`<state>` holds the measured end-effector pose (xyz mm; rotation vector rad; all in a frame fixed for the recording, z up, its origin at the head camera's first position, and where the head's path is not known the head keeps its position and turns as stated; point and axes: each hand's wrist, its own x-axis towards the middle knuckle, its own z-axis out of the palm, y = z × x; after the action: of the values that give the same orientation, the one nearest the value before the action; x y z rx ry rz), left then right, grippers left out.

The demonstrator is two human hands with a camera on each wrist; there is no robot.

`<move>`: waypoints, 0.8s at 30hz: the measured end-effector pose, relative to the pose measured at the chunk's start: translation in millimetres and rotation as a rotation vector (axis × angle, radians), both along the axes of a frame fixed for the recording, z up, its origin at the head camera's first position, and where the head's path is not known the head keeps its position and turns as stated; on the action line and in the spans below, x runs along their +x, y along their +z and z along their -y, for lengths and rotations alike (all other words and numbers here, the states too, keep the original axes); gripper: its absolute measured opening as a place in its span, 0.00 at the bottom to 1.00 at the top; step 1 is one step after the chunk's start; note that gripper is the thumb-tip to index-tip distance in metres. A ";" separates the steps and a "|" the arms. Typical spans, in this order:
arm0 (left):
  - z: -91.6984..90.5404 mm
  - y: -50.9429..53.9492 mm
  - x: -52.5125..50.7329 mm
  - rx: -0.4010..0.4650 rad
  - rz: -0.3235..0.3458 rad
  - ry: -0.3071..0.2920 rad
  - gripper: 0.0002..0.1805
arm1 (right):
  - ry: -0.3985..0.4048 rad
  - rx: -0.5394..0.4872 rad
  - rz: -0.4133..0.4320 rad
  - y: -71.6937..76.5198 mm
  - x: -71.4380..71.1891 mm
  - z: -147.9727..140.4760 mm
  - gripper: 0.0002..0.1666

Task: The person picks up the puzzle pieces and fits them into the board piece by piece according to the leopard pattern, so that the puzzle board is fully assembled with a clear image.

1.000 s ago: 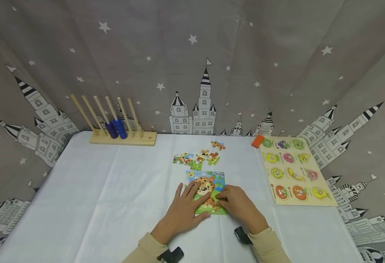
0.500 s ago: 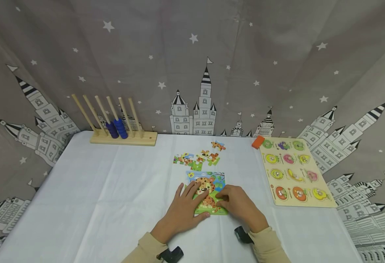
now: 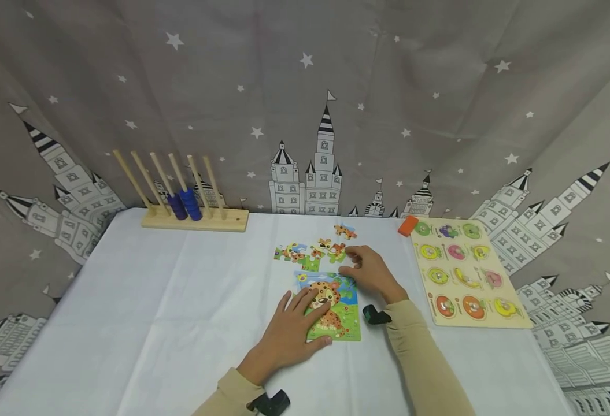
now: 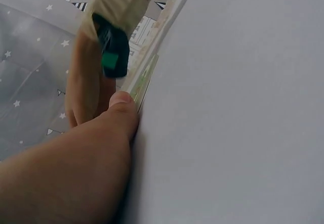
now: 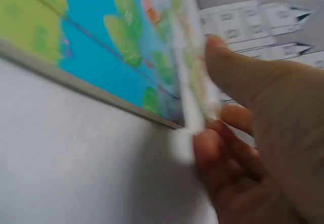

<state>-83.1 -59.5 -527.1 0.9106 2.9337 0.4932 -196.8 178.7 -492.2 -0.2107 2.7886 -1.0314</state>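
A cardboard jigsaw board with a spotted leopard [image 3: 346, 318] lies flat on the white table. My left hand [image 3: 286, 335] rests on its left side with fingers spread; in the left wrist view the thumb [image 4: 121, 102] lies at the board's edge. Beyond the board is a cluster of loose jigsaw pieces [image 3: 311, 264], with a separate leopard piece [image 3: 344, 231] behind it. My right hand [image 3: 372, 270] is by the board's far right corner, beside the cluster's right end. In the right wrist view its thumb and fingers stand apart with a gap between them, and the picture is blurred.
A wooden peg stand [image 3: 195, 223] with dark blue rings on two pegs is at the back left. On the right lies a fruit knob puzzle [image 3: 471, 294], with an orange block [image 3: 407, 226] at its far left corner. A patterned grey curtain [image 3: 305, 81] hangs behind.
My right hand has left the leopard board's right side and moved away from me to the loose pieces, uncovering that side of the picture. My left hand has stayed in place.
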 end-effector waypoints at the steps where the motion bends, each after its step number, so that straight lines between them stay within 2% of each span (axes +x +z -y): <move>1: 0.1 -0.5 -0.1 -0.004 0.007 0.000 0.40 | -0.004 0.011 0.001 -2.7 -6.2 1.8 0.39; 6: 1.6 0.0 -0.7 -0.017 0.011 -0.003 0.41 | -0.017 0.085 -0.002 -8.1 -27.5 10.6 0.42; 9: 3.2 1.4 -1.4 -0.013 0.005 -0.008 0.41 | -0.036 0.108 0.012 -5.9 -32.6 14.3 0.38; 12: 3.7 2.1 -2.0 0.006 -0.001 -0.013 0.42 | -0.078 0.082 0.027 -4.2 -31.9 13.9 0.33; 17: 6.4 0.1 -4.4 0.045 0.011 0.005 0.47 | -0.216 -0.070 0.012 -3.4 -21.3 8.5 0.20; 19: 8.0 -0.4 -5.4 0.062 0.033 0.013 0.49 | -0.240 -0.137 0.004 -1.4 -13.1 5.9 0.18; 21: 9.4 0.2 -6.5 0.093 0.070 0.022 0.51 | -0.212 -0.173 0.012 1.7 -2.2 4.2 0.18; 24: 11.3 1.4 -8.2 0.132 0.112 0.036 0.53 | -0.102 -0.207 0.047 9.3 20.2 4.5 0.18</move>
<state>-91.3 -70.8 -525.8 0.8141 2.8488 0.7234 -176.6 174.3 -482.9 -0.0678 2.6733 -1.3328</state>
